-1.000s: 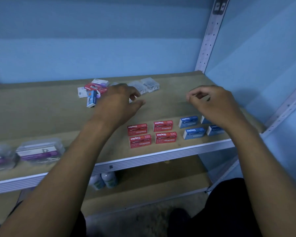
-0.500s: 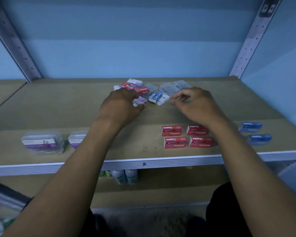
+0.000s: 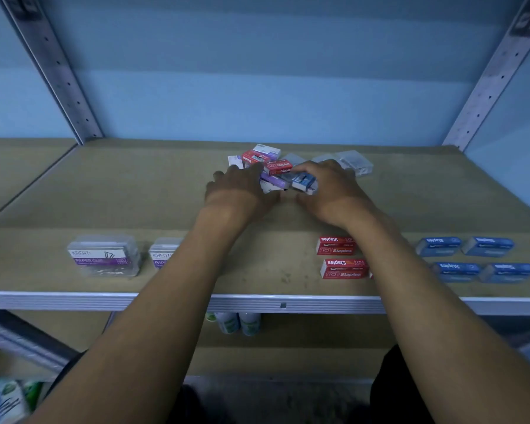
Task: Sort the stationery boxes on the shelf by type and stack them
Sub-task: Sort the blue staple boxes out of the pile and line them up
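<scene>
Stationery boxes lie in two states on the shelf (image 3: 74, 191): sorted along the front edge, and jumbled in a small unsorted pile (image 3: 273, 171) near the back. At the front left stand two clear paper clip boxes (image 3: 104, 255), side by side. Front right of centre are red staple boxes (image 3: 343, 268), two plainly seen, with perhaps more hidden behind the right forearm. Further right, four blue staple boxes (image 3: 455, 270) sit in a neat two-by-two group. All of these lie flat in single layers, as far as I can tell, so the sorting by type looks well advanced while the stacking has not visibly begun.

The pile holds what is left: at least two red boxes, a blue box (image 3: 303, 181), a couple of purple-and-white ones, and clear plastic cases (image 3: 354, 160) just behind.

Both hands are at the pile. The left hand (image 3: 239, 191) rests palm down against its left side, fingers spread and touching the purple box; I cannot tell whether it grips anything. The right hand (image 3: 331, 191) curls round the blue box from the right, and seems to be closing on it, though the thumb side is hidden.

My judgement: roughly half to two thirds of the sorting is done; the pile remains, then the stacking.
</scene>
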`<act>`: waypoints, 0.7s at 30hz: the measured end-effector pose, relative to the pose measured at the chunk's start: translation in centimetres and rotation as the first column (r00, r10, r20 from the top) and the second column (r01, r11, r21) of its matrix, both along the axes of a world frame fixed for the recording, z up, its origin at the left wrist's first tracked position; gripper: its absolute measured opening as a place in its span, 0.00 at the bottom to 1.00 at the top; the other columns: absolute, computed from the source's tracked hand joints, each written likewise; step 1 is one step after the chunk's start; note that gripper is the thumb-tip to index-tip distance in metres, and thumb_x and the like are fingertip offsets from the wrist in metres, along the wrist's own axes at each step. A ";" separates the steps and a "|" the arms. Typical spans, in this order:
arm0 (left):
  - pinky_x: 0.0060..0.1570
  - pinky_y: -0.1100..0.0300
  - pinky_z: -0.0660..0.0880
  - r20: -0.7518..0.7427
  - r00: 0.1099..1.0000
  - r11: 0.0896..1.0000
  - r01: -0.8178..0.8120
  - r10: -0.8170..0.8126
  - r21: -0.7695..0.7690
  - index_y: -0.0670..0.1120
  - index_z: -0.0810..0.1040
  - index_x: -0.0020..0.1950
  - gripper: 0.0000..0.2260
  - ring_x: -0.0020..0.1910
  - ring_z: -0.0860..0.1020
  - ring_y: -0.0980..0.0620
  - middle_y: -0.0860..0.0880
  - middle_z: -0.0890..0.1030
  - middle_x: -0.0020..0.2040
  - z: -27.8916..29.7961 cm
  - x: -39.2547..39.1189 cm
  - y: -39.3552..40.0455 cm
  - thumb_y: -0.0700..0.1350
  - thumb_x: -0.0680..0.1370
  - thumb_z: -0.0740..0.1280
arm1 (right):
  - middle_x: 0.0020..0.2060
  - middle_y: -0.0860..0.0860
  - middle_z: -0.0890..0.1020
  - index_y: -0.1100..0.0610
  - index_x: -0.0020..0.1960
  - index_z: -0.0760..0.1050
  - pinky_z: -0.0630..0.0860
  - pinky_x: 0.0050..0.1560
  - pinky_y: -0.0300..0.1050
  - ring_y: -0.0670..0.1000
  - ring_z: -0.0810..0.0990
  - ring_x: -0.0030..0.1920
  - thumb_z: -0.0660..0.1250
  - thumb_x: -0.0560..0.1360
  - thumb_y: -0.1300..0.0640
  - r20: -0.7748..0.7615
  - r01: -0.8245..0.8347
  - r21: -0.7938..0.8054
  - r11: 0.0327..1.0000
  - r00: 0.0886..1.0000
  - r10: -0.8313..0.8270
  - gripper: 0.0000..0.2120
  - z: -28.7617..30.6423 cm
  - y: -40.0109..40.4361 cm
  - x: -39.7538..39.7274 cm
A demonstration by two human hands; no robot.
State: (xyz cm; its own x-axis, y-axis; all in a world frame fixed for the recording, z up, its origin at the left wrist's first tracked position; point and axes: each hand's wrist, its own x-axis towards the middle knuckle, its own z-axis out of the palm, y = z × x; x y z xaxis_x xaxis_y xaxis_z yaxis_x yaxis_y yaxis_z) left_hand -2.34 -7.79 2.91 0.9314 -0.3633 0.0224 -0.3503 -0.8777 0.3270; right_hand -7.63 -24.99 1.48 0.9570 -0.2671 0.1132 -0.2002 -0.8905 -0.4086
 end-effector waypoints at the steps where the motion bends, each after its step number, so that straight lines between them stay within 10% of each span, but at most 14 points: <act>1: 0.61 0.50 0.71 -0.030 1.000 1.000 0.004 -0.004 0.010 0.59 0.71 0.65 0.30 0.62 0.74 0.41 0.47 0.76 0.64 0.1 -0.2 0.0 0.72 0.67 0.60 | 0.68 0.51 0.72 0.39 0.70 0.72 0.67 0.66 0.56 0.60 0.68 0.70 0.67 0.76 0.42 -0.007 -0.002 -0.004 1.000 1.000 0.002 0.22 -0.2 0.1 0.3; 21: 0.46 0.62 0.69 -0.038 0.999 0.999 -0.008 0.006 -0.036 0.52 0.81 0.54 0.13 0.54 0.77 0.49 0.49 0.79 0.58 1.0 -0.5 1.0 0.48 0.71 0.74 | 0.57 0.51 0.67 0.43 0.50 0.82 0.74 0.59 0.45 0.52 0.75 0.58 0.74 0.71 0.56 0.027 0.041 0.175 0.984 0.999 -0.046 0.11 1.5 0.2 -1.9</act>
State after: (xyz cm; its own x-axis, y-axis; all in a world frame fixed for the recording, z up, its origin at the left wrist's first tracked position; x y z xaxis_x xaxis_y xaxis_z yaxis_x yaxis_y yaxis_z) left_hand -2.89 -6.80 3.91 0.9343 -0.3565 -0.0001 -0.3310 -0.8673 0.3718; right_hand -9.52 -24.76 2.94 0.9409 -0.3263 0.0903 -0.2221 -0.7961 -0.5629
